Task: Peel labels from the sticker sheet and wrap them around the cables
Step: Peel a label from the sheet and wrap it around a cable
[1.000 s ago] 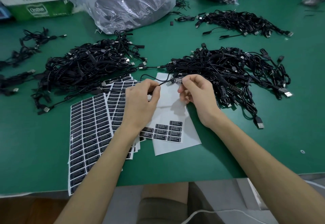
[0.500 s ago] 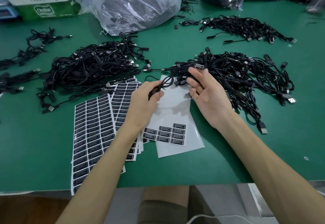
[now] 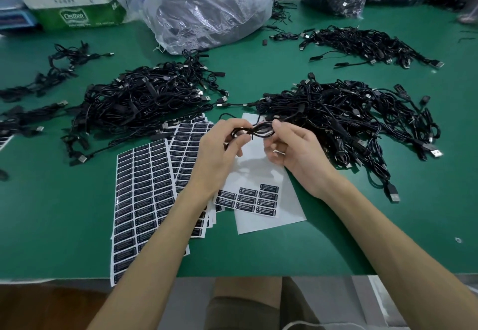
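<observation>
Change since half a second ago: the right grip (image 3: 300,159), then lying spread and palm-up toward the heap, is now closing thumb and forefinger on the looped cable (image 3: 256,131). The left grip (image 3: 217,156) is still pinching the loop's other side. The cable is hanging coiled between the two grips, clear of the table (image 3: 388,226). A second ago it was stretched straight between them.

Count, placed from the grips:
- Cable in hand: one, black, looped.
- Large cable heaps: two. One (image 3: 144,102) is lying beyond and outboard of the left grip, and one (image 3: 349,122) is lying just outboard of the right grip.
- Smaller heap: one (image 3: 370,42), lying well beyond the right grip.
- Loose cable clusters: two (image 3: 59,71) (image 3: 18,120), lying far outboard of the left grip.
- Full sticker sheet: one (image 3: 142,200), lying below the left grip beside the forearm.
- Fanned stack of sheets (image 3: 188,146): lying under the left grip, number not countable.
- Nearly used sheet (image 3: 252,164): one, lying directly under both grips and carrying nine remaining labels (image 3: 248,199) near the wrists.
- Blank white sheet (image 3: 271,222): one, showing from beneath it.
- Clear plastic bag (image 3: 207,6): one, sitting far beyond the grips.
</observation>
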Demonstrator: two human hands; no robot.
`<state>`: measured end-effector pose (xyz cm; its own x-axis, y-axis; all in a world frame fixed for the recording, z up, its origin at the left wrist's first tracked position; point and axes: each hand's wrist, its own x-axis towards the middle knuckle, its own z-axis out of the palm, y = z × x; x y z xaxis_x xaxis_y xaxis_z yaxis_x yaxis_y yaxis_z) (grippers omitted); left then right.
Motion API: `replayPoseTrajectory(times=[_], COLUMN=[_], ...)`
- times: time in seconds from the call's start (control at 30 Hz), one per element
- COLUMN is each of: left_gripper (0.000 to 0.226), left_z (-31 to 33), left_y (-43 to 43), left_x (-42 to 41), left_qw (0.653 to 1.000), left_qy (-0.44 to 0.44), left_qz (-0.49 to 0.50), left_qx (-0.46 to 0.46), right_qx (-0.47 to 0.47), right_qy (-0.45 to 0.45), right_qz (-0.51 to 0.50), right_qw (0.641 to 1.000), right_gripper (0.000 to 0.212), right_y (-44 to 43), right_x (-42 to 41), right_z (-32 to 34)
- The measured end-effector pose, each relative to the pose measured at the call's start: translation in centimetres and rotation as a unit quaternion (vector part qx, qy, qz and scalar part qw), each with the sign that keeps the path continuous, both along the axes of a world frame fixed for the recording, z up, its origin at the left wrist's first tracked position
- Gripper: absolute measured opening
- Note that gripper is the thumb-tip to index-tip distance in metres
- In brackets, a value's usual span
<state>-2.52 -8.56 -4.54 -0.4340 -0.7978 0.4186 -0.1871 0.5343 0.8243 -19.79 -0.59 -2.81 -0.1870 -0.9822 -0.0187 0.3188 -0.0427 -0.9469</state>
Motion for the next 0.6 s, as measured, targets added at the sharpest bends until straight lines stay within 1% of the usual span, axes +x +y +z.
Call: replayPoseTrajectory(times=[0.07,0.13,0.17,0.27,0.3,0.4,0.47,0.53,0.6], left_gripper=[0.019,0.020,0.023,0.030,0.030,0.028,0.027,0.025,0.022], left_z=[0.1,0.1,0.1,0.2,0.2,0.1,-0.1,-0.2,-0.3], left_y=[0.0,0.1,0.1,0.0,0.0,-0.1,-0.1,-0.2,-0.2], left_x=[-0.1,-0.2,-0.2,-0.2,-0.3,-0.4,-0.5,-0.6,-0.6], left_qw=[1.000,1.000,0.999,0.997,0.997,0.997,0.996,0.996,0.996], left_qy=[0.002,-0.006,-0.009,-0.013,-0.009,-0.007,-0.020,-0.031,-0.046], left_qz=[0.008,0.018,0.025,0.053,0.058,0.050,0.047,0.048,0.047], left_qx=[0.002,0.007,0.019,0.049,0.053,0.062,0.067,0.069,0.059], right_qx=[0.002,-0.002,-0.007,-0.031,-0.045,-0.084,-0.091,-0.076,-0.056], right_qy=[-0.012,-0.018,-0.021,-0.058,-0.083,-0.190,-0.228,-0.212,-0.179], right_qz=[-0.003,-0.007,-0.012,-0.034,-0.038,-0.036,-0.031,-0.027,-0.032], right_qw=[1.000,1.000,1.000,0.997,0.995,0.978,0.969,0.974,0.982], right_gripper=[0.029,0.035,0.034,0.016,0.015,0.033,0.047,0.060,0.068], right_y=[0.0,0.0,0.0,0.0,-0.1,-0.1,-0.2,-0.1,-0.2], right_x=[-0.1,-0.1,-0.1,-0.6,-0.9,-2.0,-2.2,-2.0,-1.6], right_z=[0.2,0.3,0.4,0.5,0.6,0.8,0.8,0.6,0.4])
